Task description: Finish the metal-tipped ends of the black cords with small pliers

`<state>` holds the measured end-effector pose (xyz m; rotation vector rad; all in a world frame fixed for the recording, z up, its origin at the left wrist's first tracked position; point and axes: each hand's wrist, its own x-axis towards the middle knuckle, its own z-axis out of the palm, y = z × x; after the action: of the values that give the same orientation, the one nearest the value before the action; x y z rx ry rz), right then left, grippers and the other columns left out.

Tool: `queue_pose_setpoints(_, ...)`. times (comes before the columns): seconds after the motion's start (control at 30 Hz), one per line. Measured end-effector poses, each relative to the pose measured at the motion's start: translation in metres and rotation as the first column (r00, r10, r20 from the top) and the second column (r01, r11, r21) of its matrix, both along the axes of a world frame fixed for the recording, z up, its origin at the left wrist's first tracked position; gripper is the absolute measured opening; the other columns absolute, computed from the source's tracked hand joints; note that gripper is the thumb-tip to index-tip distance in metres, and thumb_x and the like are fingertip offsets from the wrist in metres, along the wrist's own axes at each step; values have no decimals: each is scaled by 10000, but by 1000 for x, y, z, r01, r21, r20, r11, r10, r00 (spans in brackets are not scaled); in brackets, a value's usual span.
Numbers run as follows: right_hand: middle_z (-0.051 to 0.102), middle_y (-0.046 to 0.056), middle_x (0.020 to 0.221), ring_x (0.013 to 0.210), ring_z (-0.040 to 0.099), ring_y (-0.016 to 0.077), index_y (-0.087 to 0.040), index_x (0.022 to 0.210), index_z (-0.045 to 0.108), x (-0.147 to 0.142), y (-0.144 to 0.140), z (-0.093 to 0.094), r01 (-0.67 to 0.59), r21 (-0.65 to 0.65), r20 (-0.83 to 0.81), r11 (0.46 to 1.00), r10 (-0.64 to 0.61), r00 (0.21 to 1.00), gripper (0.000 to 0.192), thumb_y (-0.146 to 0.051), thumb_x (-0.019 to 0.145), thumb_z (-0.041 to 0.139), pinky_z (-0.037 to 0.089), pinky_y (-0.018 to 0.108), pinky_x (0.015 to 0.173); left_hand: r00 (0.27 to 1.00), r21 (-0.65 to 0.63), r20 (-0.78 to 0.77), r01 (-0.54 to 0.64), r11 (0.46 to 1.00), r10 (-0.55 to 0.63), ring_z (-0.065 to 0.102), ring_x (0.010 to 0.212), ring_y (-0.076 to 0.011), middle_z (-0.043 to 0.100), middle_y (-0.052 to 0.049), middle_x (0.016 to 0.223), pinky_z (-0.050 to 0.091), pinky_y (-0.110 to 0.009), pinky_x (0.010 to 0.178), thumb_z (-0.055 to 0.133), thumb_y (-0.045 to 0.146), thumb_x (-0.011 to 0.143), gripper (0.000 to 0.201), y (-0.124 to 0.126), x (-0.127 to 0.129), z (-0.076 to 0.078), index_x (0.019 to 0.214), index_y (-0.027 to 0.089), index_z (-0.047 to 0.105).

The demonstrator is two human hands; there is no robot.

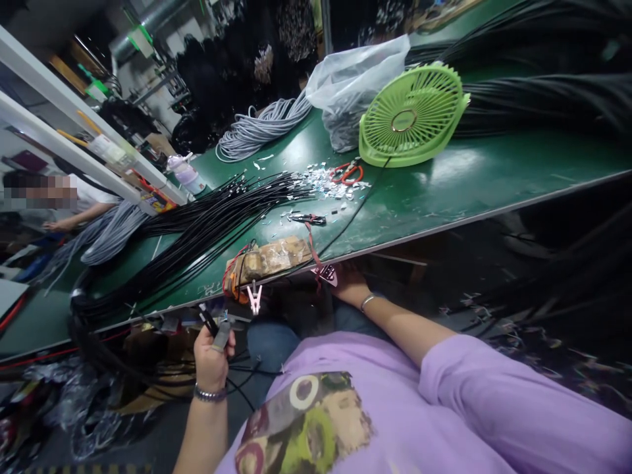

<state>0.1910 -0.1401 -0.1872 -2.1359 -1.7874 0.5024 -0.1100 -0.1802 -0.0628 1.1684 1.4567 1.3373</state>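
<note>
Showing at far left beyond pale uprights (83,112): a co-worker's hand (60,225), near a coil of grey cable (116,234). Next, a thick bundle of black cables (207,220) runs over the green surface (503,164), bending down past its front edge at left. Left hand (212,355) below that edge, off the surface; fingers closed, gripping dark cable ends (208,320) together with a flat grey piece (222,336), both pointing up. Just right, a pink clip (254,299) hangs at the edge, beside a taped block (276,257) lying on top. Behind the block: small dark tool (309,219), pale scraps (320,179), red-handled scissors (348,173). Right hand (349,284) low at the edge, next to a pink perforated item (326,274); fingers partly hidden, cannot tell whether they grip it. Farther right, a clear bag (355,79) stands behind a green fan (412,118), more black cables (543,99) beyond.
</note>
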Motion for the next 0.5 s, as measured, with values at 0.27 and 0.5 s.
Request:
queue_pose_setpoints(0.27, 524, 177, 1323, 1208, 464, 317, -117, 1250, 517, 0, 2, 4, -11, -30, -20, 1000, 11, 1000, 552, -229, 720, 620, 359, 372, 992, 1000, 5, 9, 1, 1000, -1, 433, 329, -49, 538, 55, 447, 328, -132, 291, 790, 463, 541, 417, -1, -1, -4, 684, 151, 552)
queue_pose_setpoints(0.5, 558, 205, 1292, 1172, 517, 321, -84, 1290, 505, -4, 11, 10, 52, -43, -39, 998, -54, 998, 605, -299, 739, 635, 388, 371, 969, 1000, 1, 10, 6, 1000, -6, 430, 324, -50, 536, 55, 440, 327, -132, 290, 791, 447, 538, 405, -2, -2, -2, 679, 154, 549)
